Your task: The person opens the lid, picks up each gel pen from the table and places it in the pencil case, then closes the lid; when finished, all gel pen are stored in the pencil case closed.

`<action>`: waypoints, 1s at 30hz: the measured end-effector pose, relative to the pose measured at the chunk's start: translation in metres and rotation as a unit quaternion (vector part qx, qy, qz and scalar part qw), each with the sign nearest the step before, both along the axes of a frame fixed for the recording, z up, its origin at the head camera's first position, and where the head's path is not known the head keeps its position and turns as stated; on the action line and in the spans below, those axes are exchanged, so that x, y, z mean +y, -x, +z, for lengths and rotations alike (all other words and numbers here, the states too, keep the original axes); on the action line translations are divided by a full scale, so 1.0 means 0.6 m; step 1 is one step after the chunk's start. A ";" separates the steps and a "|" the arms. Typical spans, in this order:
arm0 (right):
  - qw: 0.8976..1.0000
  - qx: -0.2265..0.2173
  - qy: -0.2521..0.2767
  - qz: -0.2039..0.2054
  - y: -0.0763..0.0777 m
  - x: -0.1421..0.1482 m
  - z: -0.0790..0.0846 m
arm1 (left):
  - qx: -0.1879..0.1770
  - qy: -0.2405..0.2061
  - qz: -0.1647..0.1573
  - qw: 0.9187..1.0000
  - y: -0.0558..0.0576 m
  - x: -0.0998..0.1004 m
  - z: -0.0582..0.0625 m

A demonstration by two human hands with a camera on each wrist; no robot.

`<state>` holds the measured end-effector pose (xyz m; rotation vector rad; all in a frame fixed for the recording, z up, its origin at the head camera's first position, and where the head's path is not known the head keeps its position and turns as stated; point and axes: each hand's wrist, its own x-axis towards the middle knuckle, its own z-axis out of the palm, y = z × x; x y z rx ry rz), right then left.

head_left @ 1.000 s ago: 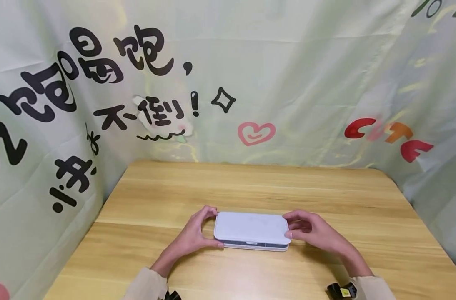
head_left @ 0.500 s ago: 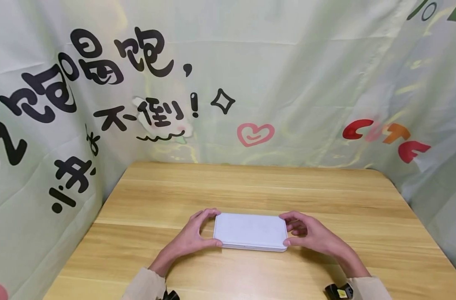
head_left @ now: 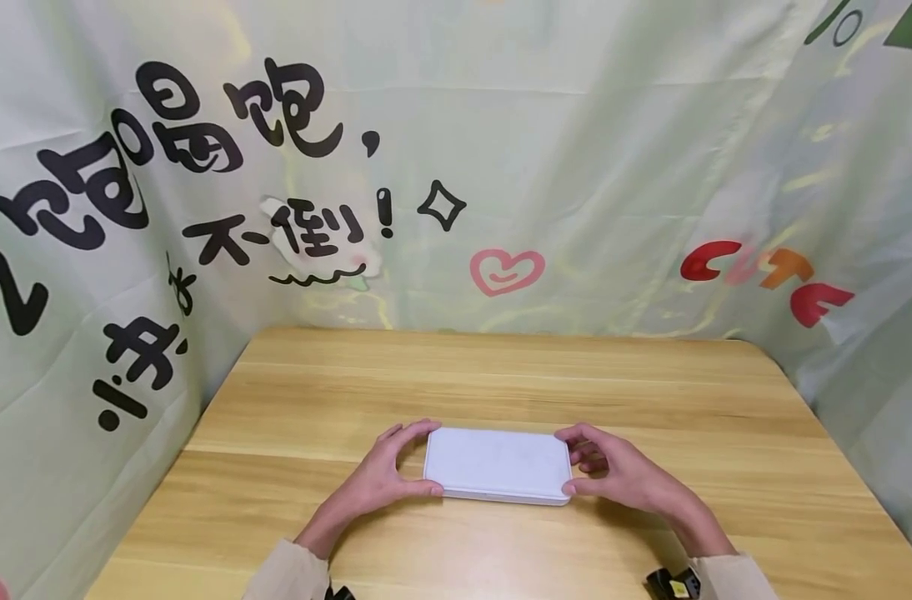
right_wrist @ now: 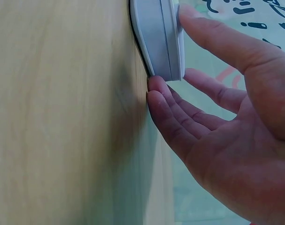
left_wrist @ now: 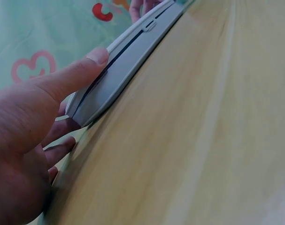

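A flat, pale lavender hinged case (head_left: pixel 498 463) with rounded corners lies on the wooden table, its lid down. In the left wrist view, the case (left_wrist: pixel 119 70) shows a thin dark seam between lid and base and a small latch at the front. My left hand (head_left: pixel 381 472) grips its left end, thumb on the front edge and fingers at the far corner. My right hand (head_left: pixel 627 473) holds the opposite end, with the thumb at the near corner and the index finger at the far one. In the right wrist view, other fingers (right_wrist: pixel 161 105) of this hand curl low beside the case's end.
A wooden table (head_left: pixel 501 375) with rounded far corners spreads around the case. Pale green printed fabric (head_left: pixel 576 167) hangs behind it and along both sides. A dark wrist device (head_left: pixel 673 583) sits by the right sleeve (head_left: pixel 734 577).
The lid has come down onto the base, closing the gap seen at the front a second ago. My right thumb has moved down and toward the front corner. My left hand has hardly shifted.
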<state>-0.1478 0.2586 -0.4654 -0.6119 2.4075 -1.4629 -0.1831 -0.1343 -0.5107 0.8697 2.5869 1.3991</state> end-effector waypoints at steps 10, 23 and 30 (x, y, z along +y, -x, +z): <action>1.000 0.014 -0.023 0.000 -0.004 -0.008 -0.002 | -0.013 0.012 0.016 1.000 -0.012 -0.004 0.002; 0.999 0.020 -0.006 -0.024 0.002 -0.006 -0.013 | -0.007 0.016 0.037 0.999 -0.013 0.002 0.009; 0.999 0.030 0.003 -0.030 0.003 0.003 -0.011 | -0.025 0.002 0.014 1.000 -0.002 0.006 0.010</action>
